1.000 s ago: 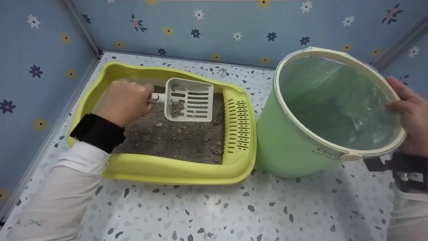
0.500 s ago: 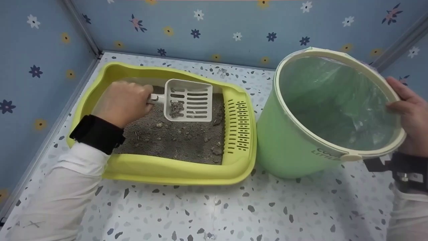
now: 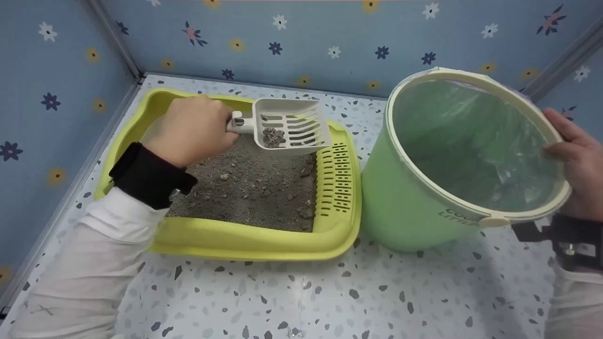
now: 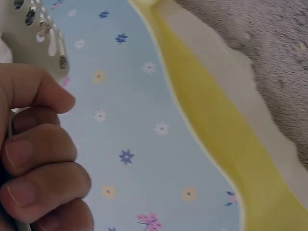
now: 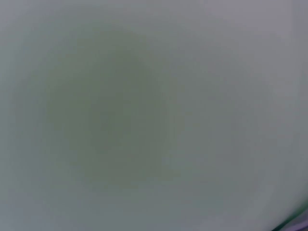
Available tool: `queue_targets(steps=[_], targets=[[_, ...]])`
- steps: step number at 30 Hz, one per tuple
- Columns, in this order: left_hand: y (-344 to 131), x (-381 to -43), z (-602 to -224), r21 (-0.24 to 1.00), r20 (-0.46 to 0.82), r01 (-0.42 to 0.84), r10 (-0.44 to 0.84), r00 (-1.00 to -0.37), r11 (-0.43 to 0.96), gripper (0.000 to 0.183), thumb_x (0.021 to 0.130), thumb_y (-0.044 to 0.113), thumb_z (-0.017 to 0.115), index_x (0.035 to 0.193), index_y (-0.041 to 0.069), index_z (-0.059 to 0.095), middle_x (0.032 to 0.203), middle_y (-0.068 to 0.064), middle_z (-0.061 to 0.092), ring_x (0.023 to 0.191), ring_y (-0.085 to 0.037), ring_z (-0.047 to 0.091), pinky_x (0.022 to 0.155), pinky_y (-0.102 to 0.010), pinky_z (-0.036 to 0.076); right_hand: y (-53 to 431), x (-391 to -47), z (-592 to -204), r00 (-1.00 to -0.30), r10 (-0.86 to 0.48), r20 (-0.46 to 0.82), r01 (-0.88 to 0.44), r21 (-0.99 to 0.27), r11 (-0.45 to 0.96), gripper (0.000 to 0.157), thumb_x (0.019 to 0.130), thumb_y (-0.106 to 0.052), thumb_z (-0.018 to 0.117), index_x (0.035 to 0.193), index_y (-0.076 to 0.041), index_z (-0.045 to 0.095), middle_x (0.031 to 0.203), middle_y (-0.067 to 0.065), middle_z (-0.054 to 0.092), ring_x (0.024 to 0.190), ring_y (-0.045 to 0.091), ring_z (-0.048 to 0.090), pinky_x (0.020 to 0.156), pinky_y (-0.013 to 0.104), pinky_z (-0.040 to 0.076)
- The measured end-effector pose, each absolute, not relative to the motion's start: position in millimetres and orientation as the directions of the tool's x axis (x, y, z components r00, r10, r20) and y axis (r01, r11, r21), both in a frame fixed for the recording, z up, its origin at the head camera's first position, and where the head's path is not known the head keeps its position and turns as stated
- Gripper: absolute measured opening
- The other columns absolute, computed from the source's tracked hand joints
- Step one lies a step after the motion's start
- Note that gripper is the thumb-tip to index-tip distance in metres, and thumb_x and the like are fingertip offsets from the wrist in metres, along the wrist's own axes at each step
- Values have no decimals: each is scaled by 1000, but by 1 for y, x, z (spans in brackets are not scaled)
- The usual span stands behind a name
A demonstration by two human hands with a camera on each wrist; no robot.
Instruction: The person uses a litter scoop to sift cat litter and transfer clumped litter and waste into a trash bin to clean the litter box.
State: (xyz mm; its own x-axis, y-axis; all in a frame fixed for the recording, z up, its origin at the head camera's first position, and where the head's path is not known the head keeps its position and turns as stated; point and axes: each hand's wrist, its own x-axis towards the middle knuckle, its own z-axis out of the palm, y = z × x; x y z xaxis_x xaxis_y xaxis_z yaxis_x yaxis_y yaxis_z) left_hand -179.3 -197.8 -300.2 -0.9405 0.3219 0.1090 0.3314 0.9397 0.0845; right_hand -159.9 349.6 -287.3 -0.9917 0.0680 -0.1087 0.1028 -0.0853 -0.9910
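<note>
In the head view my left hand (image 3: 195,127) grips the handle of a white slotted litter scoop (image 3: 294,125). A few grey clumps (image 3: 273,137) lie in the scoop near its handle end. The scoop is held above a yellow-green litter box (image 3: 245,242) with grey litter (image 3: 254,188) in it. The left wrist view shows the curled fingers (image 4: 45,149) and part of the scoop (image 4: 36,36). My right hand (image 3: 579,160) holds the cream rim of a green trash bin (image 3: 405,202), which leans to the right. A clear bag lines the bin. The right wrist view is only a pale blur.
The litter box has a slotted ledge (image 3: 337,179) on its right side, close beside the bin. Blue flowered panels (image 3: 320,28) stand behind and at both sides. A white speckled floor (image 3: 330,296) lies in front.
My left hand has raised the scoop and moved it right, toward the litter box's slotted ledge, with the clumps still in it. The right hand and bin have stayed in place.
</note>
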Motion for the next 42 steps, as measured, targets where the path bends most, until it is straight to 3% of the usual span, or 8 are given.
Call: queue_targets(steps=[10, 14, 17, 21, 30, 35, 39, 42], targets=[[-160, -190, -260, 128, 83, 355, 346, -934, 926, 26, 83, 23, 52, 60, 12, 48, 55, 0, 41, 50, -17, 37, 45, -29, 28, 349, -164, -288, -993, 53, -108, 103, -991, -84, 52, 101, -7, 31, 147, -33, 28, 156, -10, 18, 141, 11, 24, 82, 17, 50], [-135, -193, -242, 128, 103, 368, 357, -928, 921, 22, 83, 22, 52, 63, 12, 54, 57, 1, 42, 51, -16, 36, 45, -29, 28, 349, -164, -290, -995, 62, -84, 81, -996, -48, 53, 101, -7, 30, 148, -31, 25, 157, -9, 16, 142, 13, 21, 83, 15, 49], [-113, -195, -231, 115, 122, 372, 359, -925, 921, 19, 84, 23, 53, 79, 11, 67, 62, 1, 49, 56, -16, 40, 48, -29, 29, 348, -164, -290, -994, 77, -82, 78, -995, -57, 52, 101, -6, 30, 147, -31, 27, 156, -8, 17, 142, 14, 21, 83, 16, 49], [-84, -197, -222, 89, 181, 373, 353, -918, 924, 25, 84, 23, 54, 100, 17, 72, 74, 1, 60, 61, -17, 46, 50, -29, 31, 346, -164, -290, -992, 79, -94, 87, -992, -96, 52, 101, -5, 32, 146, -30, 30, 156, -6, 20, 141, 12, 25, 82, 18, 50], [-35, -202, -227, 10, 397, 422, 384, -834, 907, 23, 93, 23, 49, 94, 16, 71, 78, 1, 68, 61, -14, 49, 51, -26, 33, 343, -164, -290, -990, 107, -95, 82, -990, -115, 52, 99, -3, 37, 145, -27, 34, 153, -4, 25, 132, 11, 39, 84, 18, 50], [-22, -201, -244, -175, 577, 469, 477, -663, 865, 31, 99, 15, 39, 81, 12, 64, 64, 2, 59, 53, -11, 41, 50, -25, 25, 343, -165, -289, -990, 106, -95, 83, -990, -111, 52, 99, -3, 38, 145, -27, 34, 155, -5, 22, 133, 10, 37, 85, 17, 49], [-16, -201, -259, -452, 749, 348, 561, -352, 821, 37, 98, 7, 32, 69, 17, 53, 54, 6, 45, 49, -8, 33, 51, -24, 19, 344, -164, -291, -991, 105, -78, 67, -992, -104, 52, 99, -2, 37, 145, -26, 34, 154, -4, 24, 137, 12, 32, 85, 17, 48], [-13, -203, -267, -567, 798, 201, 593, -105, 799, 37, 98, 6, 35, 65, 20, 46, 52, 8, 40, 48, -6, 32, 50, -23, 21, 346, -164, -292, -994, 96, -55, 43, -992, -120, 53, 98, 0, 37, 145, -24, 34, 153, -3, 26, 135, 12, 35, 85, 17, 48]])
